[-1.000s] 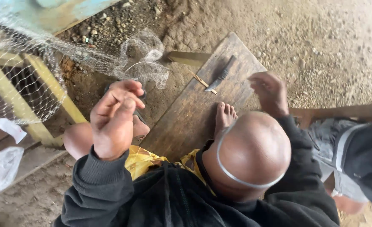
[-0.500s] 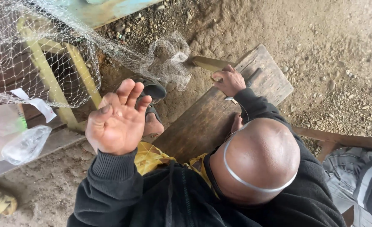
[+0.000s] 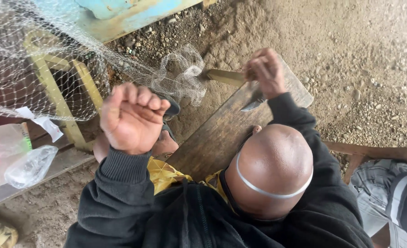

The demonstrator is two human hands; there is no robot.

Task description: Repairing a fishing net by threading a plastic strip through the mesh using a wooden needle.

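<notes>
the left hand (image 3: 132, 118) is clenched in a fist, seemingly on fine net (image 3: 74, 64) strands stretched far left. the right hand (image 3: 265, 71) is closed around a knife (image 3: 253, 104) over the wooden board (image 3: 222, 133). trimming seems underway; taut strands are needed next.

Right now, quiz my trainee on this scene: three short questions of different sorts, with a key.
1. True or false: the left hand lies flat on the board.
2. What does the right hand grip? A) knife B) bottle C) hammer
3. Fill in: the net hangs on the person's ____ side.

Key
1. False: it is a raised fist, off the board.
2. A: the blade shows just below the closed fingers.
3. Left.
</notes>
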